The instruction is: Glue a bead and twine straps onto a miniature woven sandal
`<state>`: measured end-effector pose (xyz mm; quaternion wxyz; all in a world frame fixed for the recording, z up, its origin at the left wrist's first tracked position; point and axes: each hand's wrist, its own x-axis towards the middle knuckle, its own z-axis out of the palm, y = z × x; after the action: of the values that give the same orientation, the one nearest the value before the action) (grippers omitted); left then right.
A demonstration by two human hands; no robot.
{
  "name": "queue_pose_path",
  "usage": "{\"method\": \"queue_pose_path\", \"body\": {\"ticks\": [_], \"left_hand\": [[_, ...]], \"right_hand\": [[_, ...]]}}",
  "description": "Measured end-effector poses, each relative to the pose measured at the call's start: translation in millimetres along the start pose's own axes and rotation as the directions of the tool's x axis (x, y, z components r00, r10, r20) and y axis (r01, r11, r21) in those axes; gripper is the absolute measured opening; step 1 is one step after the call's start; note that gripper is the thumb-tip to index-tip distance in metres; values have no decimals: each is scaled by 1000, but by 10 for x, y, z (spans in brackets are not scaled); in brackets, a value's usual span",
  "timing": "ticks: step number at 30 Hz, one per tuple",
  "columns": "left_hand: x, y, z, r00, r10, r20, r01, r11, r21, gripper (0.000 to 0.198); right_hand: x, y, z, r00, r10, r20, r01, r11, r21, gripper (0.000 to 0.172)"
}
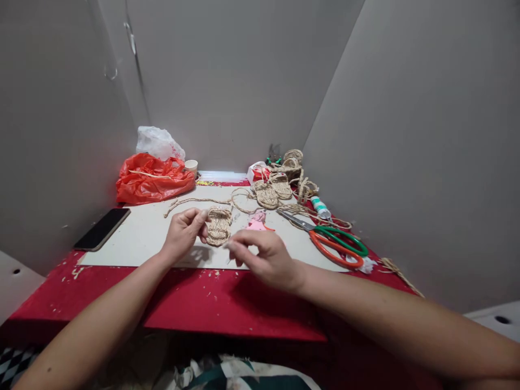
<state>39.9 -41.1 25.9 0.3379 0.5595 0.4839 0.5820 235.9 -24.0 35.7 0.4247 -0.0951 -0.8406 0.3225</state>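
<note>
Pinching a seemingly mostly shaped woven piece (pixel 220 225), the left hand (pixel 184 233) is steadying it, the right hand (pixel 266 257) is pinching beside it, any thread unclear, and spare cord (pixel 307 189) is lying unworked.

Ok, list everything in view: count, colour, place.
Table: 1, red, below
Board: 1, pale, on table
Woven piece: 1, tan, centre
Further pieces: 2, tan, back right
Rope: uncounted, tan, mostly right
Scissors: 1, green-orange, right
Cylinder: 1, teal-white, right
Phone: 1, black, left
Bag: 1, red, back left
Second bag: 1, white, behind it
Cup: 1, white, back
Box: 1, red-white, back
Unclear item: 1, pink, centre
Walls: 3, grey, around
Cloth: 1, patterned, bottom
Left hand: 1, holding woven piece
Right hand: 1, beside it
</note>
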Motion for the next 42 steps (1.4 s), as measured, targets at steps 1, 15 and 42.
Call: {"method": "queue_pose_path", "body": {"ticks": [1, 15, 42], "left_hand": [[-22, 5, 21, 1000, -6, 27, 6, 1000, 17, 34], [-111, -44, 155, 879, -315, 358, 333, 943, 10, 46], [-280, -40, 245, 720, -375, 584, 581, 786, -211, 50]], "right_hand": [[44, 56, -43, 992, 113, -59, -109, 992, 63, 19], [55, 371, -118, 861, 465, 206, -506, 745, 434, 26], [-76, 99, -68, 816, 458, 353, -563, 492, 664, 25]]}}
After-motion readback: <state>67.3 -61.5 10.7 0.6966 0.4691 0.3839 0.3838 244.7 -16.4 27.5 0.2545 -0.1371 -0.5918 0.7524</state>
